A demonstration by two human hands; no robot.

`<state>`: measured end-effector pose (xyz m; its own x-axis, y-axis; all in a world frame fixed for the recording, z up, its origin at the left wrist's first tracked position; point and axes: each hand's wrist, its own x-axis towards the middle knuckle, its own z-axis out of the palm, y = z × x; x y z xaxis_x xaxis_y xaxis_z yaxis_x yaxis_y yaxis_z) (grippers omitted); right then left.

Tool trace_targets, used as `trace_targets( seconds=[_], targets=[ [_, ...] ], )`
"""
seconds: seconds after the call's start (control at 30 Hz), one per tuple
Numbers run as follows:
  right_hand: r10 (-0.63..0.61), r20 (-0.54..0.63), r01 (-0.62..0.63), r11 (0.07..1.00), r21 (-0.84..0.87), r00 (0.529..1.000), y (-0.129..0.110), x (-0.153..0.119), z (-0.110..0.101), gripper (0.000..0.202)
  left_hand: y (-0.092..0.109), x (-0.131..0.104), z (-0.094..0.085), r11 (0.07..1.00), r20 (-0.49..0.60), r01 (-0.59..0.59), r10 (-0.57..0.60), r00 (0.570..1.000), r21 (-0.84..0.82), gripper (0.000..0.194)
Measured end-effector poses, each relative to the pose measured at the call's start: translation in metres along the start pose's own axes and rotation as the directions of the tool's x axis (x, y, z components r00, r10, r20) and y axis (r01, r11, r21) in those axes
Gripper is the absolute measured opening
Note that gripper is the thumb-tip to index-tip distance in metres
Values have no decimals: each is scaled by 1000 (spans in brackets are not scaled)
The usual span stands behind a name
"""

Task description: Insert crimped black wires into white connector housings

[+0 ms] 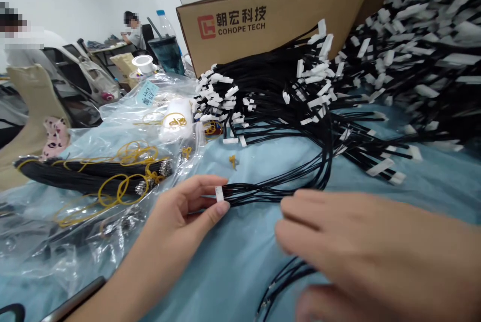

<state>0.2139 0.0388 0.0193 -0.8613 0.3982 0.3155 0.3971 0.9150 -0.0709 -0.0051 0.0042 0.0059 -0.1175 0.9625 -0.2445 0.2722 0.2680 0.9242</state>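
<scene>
My left hand point(188, 212) is closed, its thumb and fingers pinching a bundle of thin black cables point(259, 193) by one end. A small white connector or tag point(219, 194) shows between the fingertips. From there the cables run right and curve up toward the large pile. My right hand point(361, 247) hovers at the right, smeared by motion, with its fingers bent and partly hidden; whether it holds anything I cannot make out. Below it, more black cable ends point(280, 282) lie on the light blue cloth point(210, 277).
Piles of black cables with white ends point(319, 81) fill the back and right, before a cardboard box point(278, 26). Clear plastic bags point(75, 257), tied black cable bundles point(86, 177) and yellow ties point(124, 187) lie left. A dark cup point(169, 54) stands behind; two people sit farther off.
</scene>
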Motion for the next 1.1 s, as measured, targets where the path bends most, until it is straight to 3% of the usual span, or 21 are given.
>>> trace_targets(
  seconds=[0.1, 0.2, 0.33, 0.47, 0.7, 0.87, 1.1],
  targets=[
    [-105, 37, 105, 994, -7, 994, -11, 0, 20, 24, 1, -1, 0, 999, 3, 32, -32, 999, 0, 24],
    [-121, 123, 114, 992, 61, 985, -9, -1, 31, 28, 4, -1, 0, 997, 19, 77, -77, 997, -14, 29],
    [33, 191, -97, 938, 333, 981, -3, 6, 29, 14, 7, -1, 2, 989, 59, 140, -137, 989, -47, 31],
    [253, 297, -381, 745, 547, 921, 4, 17, 22, 13, 8, 0, 2, 988, 37, 146, -144, 989, -58, 27],
    [441, 145, -419, 623, 660, 886, 10, 21, 29, 17, 5, 2, 3, 972, 12, 189, -189, 982, -140, 25],
    [483, 112, -436, 635, 638, 868, 13, 20, 39, 18, 3, 2, 1, 962, 39, 213, -209, 977, -170, 19],
    [449, 49, -381, 689, 616, 892, 14, 19, 44, 14, 4, 3, 2, 954, 28, 230, -229, 973, -190, 21]
  ],
)
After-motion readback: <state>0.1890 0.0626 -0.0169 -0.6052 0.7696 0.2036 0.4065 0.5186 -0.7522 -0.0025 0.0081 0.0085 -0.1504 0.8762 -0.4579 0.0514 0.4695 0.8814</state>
